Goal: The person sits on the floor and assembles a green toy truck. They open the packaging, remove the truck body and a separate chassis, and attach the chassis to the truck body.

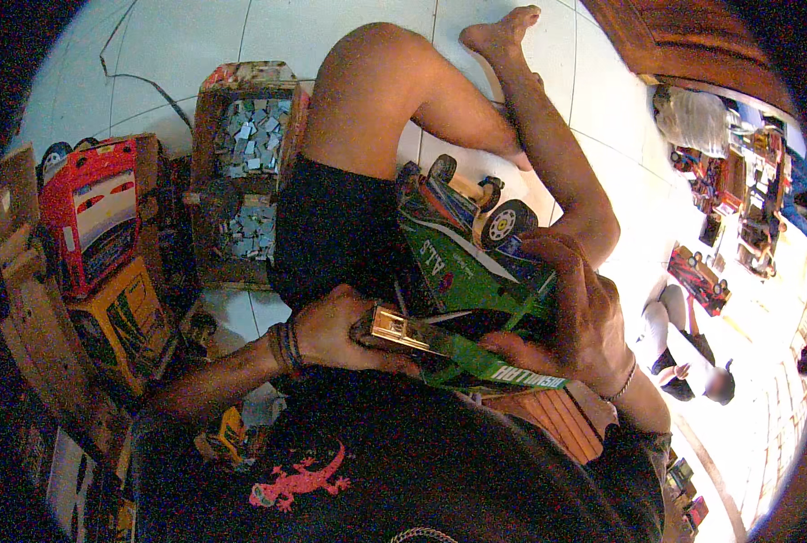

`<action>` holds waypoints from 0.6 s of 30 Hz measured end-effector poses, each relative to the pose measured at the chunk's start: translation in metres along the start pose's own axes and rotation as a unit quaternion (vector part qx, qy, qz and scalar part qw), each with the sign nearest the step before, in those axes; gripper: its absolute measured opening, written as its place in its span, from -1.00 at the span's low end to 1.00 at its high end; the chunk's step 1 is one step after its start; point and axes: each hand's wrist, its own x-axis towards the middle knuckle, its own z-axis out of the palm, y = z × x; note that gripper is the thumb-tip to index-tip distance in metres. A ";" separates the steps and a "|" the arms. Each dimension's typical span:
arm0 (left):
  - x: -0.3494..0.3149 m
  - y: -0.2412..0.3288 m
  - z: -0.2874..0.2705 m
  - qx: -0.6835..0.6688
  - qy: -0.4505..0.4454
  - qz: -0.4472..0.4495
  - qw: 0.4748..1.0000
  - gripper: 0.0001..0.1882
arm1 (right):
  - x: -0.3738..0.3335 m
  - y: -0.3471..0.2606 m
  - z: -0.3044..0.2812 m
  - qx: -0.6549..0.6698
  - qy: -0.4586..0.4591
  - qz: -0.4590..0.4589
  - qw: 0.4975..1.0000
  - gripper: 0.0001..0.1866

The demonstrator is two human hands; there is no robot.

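Observation:
A green toy truck (476, 281) lies tilted across my lap, its black wheels with pale hubs turned upward. My right hand (584, 312) is closed around its right end, fingers over the body beside a wheel. Just below, my left hand (345, 335) grips a dark piece with a shiny brass-coloured metal face (400, 328). Whether that piece belongs to the truck I cannot tell. From it a green strip with white lettering (503, 366) runs toward my right hand, near the thumb. My left fingertips are partly hidden under the piece.
At my left stands a two-part wooden crate (206, 195) filled with small flat greyish pieces. Red (96, 217) and yellow (125, 317) toy trucks stand farther left. On the right, another person (684, 357) sits on the floor near a red toy truck (698, 279).

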 end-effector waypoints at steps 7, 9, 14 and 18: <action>-0.001 -0.003 0.011 -0.051 0.076 0.015 0.996 -0.58 | 0.000 -0.001 0.001 -0.005 -0.005 -0.002 1.000 -0.02; -0.001 -0.004 0.013 -0.036 0.066 -0.003 0.997 -0.59 | 0.001 -0.001 0.001 -0.004 -0.001 -0.010 1.000 -0.02; 0.000 -0.011 0.016 -0.068 0.073 0.029 0.995 -0.59 | 0.002 -0.001 0.000 -0.025 0.006 -0.030 0.999 -0.02; 0.004 -0.018 0.022 0.022 0.069 0.041 0.997 -0.59 | 0.002 -0.005 -0.001 -0.012 0.000 -0.023 1.000 -0.02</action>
